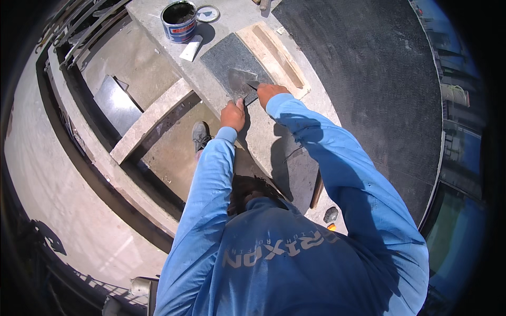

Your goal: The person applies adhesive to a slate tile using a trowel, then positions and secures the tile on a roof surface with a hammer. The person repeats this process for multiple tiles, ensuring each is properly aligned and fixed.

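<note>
A trowel (242, 80) with a broad pointed blade is in my right hand (271, 94), whose fingers wrap its handle. Its blade lies over the dark grey stone slab (221, 55), on the near part of its top. At the slab's near edge is my left hand (232, 115), fingers curled and one tip pointing up beside the edge. What it grips, if anything, is hidden. Alongside the slab's right side rests a pale wooden piece (274, 55) with a long groove. A white tube (191, 48) lies beyond the slab's left corner.
An opened tin (179, 22) stands at the far left of the concrete ledge (305, 100), its round lid (208, 13) beside it. A black sheet surface (369, 79) spreads to the right. Below on the left are concrete beams (153, 121), a metal sheet (117, 105) and my shoe (201, 134).
</note>
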`<state>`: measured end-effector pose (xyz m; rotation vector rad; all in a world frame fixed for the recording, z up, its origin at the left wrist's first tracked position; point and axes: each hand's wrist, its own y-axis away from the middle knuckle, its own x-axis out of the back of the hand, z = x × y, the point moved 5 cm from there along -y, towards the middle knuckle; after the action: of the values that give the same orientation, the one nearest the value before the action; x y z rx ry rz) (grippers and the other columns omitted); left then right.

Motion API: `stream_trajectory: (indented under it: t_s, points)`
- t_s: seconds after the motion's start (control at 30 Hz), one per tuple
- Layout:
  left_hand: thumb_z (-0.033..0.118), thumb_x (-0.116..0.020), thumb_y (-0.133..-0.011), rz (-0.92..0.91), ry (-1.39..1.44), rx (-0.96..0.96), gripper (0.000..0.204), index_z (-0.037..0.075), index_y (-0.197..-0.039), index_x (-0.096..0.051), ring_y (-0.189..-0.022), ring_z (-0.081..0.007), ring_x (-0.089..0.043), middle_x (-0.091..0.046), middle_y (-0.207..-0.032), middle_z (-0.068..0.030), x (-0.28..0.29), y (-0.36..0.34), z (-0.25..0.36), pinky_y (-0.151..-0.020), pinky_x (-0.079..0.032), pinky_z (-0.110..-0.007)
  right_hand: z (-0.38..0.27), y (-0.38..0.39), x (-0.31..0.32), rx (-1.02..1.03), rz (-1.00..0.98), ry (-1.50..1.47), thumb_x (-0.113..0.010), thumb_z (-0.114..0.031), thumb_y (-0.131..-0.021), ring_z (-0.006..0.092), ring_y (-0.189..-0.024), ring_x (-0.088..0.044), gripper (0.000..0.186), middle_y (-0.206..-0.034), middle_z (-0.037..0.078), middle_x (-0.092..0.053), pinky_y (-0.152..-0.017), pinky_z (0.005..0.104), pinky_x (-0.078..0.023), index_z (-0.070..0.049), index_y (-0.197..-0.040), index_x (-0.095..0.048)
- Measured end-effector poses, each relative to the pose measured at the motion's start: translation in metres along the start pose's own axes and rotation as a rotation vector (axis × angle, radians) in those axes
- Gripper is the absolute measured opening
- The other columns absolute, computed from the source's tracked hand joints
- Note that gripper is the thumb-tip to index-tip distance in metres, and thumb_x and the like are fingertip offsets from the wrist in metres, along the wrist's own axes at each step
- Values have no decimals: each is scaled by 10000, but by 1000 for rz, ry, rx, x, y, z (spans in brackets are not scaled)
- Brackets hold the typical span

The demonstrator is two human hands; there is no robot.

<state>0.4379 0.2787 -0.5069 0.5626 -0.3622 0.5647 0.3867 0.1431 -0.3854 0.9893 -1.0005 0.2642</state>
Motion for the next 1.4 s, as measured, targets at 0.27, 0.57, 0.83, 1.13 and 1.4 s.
stream_trajectory:
  t_s: [0.27,0.57,0.83,1.13,1.4]
  points:
    - [435,-460,-1049,33,-15,30,547,-83,-1029,-633,-982,-544,-650,-676,-981,-372,1,-9,8,-894,-514,-571,-12,12,-13,12,27,5,-539,-116,-971,361,-1081,-717,262,-1141,186,-738,-916,466,-585,-32,-1125,-733]
    - [433,-454,-1054,74,-13,95,547,-74,-1001,-652,-1005,-537,-649,-672,-1007,-377,-3,-8,4,-904,-510,-571,-38,26,-35,9,87,30,-566,-149,-976,311,-1055,-735,262,-1144,142,-748,-873,448,-605,-58,-1150,-739]
    - [435,-451,-1053,19,14,55,538,-71,-1050,-636,-1023,-534,-647,-676,-1045,-366,-1,-10,5,-922,-508,-560,-38,18,-37,-32,148,65,-603,-232,-969,309,-968,-750,435,-1151,202,-719,-786,415,-620,-55,-1364,-560]
    - [432,-451,-1055,32,68,108,546,-93,-1164,-558,-1075,-540,-628,-646,-1094,-402,-14,-7,-3,-958,-492,-563,-49,-27,-47,77,143,97,-649,-249,-946,313,-1052,-731,414,-1140,212,-723,-835,429,-614,13,-1264,-616]
    - [439,-444,-1058,61,118,118,553,-91,-1066,-603,-1036,-558,-628,-658,-1035,-391,-2,-3,2,-929,-491,-571,-40,-48,-4,162,62,251,-619,-162,-958,327,-1072,-731,334,-1182,184,-730,-860,440,-614,34,-1225,-659]
